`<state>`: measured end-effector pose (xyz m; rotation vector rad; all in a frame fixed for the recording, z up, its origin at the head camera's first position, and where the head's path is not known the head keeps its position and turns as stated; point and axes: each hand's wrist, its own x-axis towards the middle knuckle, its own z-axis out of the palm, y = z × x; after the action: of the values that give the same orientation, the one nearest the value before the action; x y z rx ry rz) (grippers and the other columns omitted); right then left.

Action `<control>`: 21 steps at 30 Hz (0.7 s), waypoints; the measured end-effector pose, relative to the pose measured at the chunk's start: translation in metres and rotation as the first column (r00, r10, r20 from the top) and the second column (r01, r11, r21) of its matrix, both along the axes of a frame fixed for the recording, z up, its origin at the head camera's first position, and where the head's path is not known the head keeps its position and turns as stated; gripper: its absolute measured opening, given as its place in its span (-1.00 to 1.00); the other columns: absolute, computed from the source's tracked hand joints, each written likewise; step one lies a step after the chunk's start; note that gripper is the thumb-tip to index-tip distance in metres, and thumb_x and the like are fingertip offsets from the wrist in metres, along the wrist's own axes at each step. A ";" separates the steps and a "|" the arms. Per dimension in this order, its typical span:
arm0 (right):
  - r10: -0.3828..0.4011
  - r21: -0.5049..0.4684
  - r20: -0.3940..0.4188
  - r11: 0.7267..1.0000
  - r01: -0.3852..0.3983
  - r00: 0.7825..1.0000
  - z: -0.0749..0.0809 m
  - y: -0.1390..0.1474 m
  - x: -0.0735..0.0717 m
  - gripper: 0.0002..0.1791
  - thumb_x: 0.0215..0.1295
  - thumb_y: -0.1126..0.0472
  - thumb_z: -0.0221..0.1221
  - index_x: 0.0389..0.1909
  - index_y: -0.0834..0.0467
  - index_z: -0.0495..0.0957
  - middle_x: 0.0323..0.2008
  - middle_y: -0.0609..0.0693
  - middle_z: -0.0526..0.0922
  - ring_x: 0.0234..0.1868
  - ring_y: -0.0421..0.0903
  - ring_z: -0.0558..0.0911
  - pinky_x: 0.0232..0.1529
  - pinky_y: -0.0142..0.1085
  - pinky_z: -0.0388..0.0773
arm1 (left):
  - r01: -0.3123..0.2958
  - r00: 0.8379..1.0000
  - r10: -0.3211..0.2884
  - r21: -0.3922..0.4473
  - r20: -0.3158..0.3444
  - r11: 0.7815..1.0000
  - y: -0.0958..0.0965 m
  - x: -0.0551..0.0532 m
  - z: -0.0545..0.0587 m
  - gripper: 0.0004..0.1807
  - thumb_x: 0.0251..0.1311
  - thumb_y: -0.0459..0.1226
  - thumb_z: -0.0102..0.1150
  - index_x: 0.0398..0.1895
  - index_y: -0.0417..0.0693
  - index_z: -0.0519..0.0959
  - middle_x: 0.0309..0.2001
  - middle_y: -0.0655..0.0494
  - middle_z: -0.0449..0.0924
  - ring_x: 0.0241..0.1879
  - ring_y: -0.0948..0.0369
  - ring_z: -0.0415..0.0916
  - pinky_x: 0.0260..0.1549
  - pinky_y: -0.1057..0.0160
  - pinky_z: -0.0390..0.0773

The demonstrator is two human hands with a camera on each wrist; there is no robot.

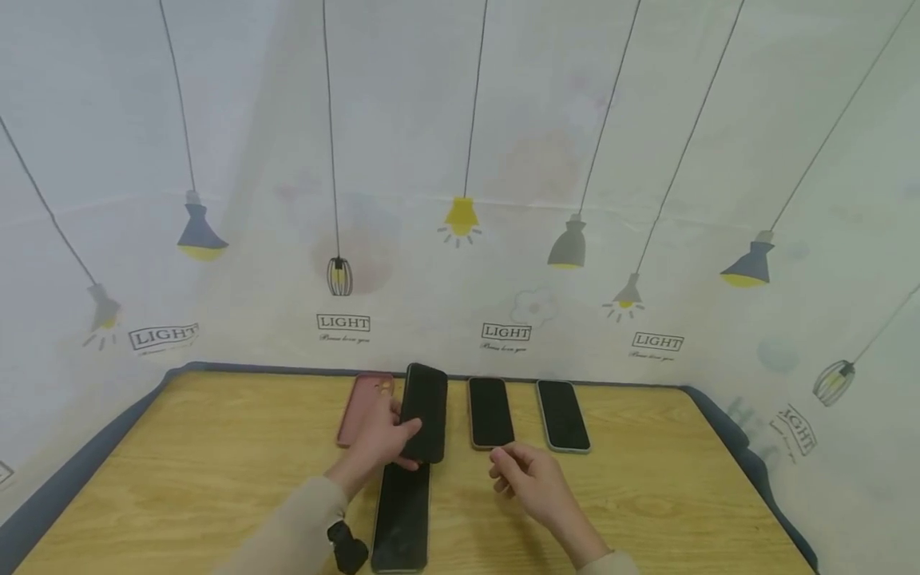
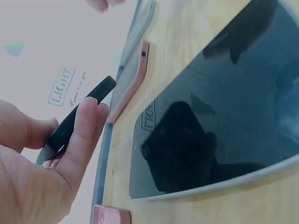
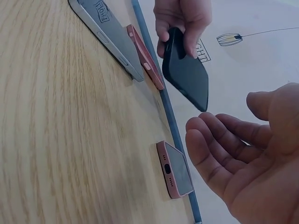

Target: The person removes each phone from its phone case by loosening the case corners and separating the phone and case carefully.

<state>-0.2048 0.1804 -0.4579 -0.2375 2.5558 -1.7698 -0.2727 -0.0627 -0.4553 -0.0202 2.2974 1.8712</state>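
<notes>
My left hand [image 1: 381, 435] grips a black phone [image 1: 426, 411] by its left edge, thumb on the screen side and fingers behind. The phone is held up off the table, tilted, as the right wrist view also shows. Below it lies a larger device [image 1: 401, 519] with a glossy black screen and a silver edge. Loosely bent fingers and nothing held mark my right hand [image 1: 535, 483]. It hovers just in front of a phone with a pink edge [image 1: 491, 413]; in the right wrist view its fingertips [image 3: 196, 135] appear close to the black phone's lower end.
A pink phone case [image 1: 354, 411] lies left of the black phone, partly behind my left hand. At the right is a phone with a pale edge [image 1: 563, 415]. The wooden table [image 1: 661, 471] ends at a wall covering [image 1: 402, 335] printed with lamps.
</notes>
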 end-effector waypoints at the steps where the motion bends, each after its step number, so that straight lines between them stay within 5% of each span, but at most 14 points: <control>1: 0.005 0.000 -0.004 1.000 -0.005 1.000 0.000 -0.001 -0.001 -0.68 0.58 0.20 0.10 -0.16 0.43 0.62 -0.35 0.12 0.71 -0.35 -0.07 0.70 -0.33 -0.24 0.71 | 0.006 1.000 -0.006 0.014 -0.007 1.000 -0.001 0.004 0.001 -0.66 0.45 -0.45 0.13 0.12 -0.33 0.22 -0.06 -0.37 0.46 -0.22 -0.13 0.67 -0.55 0.00 0.73; 14: -0.018 0.001 -0.043 1.000 0.018 0.999 -0.002 -0.012 -0.020 -0.70 0.59 0.22 0.08 -0.10 0.42 0.61 -0.30 0.18 0.72 -0.33 -0.03 0.71 -0.34 -0.21 0.72 | 0.102 0.995 -0.097 0.145 -0.039 0.984 0.003 0.056 0.000 -0.75 0.44 -0.50 0.11 -0.02 -0.32 0.24 -0.10 -0.29 0.52 -0.01 -0.16 0.60 -0.57 -0.06 0.71; 21: -0.047 -0.029 -0.063 0.999 0.045 0.997 -0.002 -0.023 -0.030 -0.71 0.61 0.23 0.06 -0.09 0.41 0.61 -0.28 0.24 0.72 -0.32 0.02 0.74 -0.35 -0.23 0.72 | 0.147 0.989 -0.139 0.171 -0.055 0.974 0.005 0.072 -0.003 -0.77 0.44 -0.49 0.11 0.01 -0.37 0.30 -0.11 -0.25 0.65 -0.25 -0.06 0.72 -0.56 -0.05 0.72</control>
<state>-0.2345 0.1577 -0.4600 -0.2417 2.6020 -1.8434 -0.2003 -0.0581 -0.4581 0.2052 2.0896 2.0081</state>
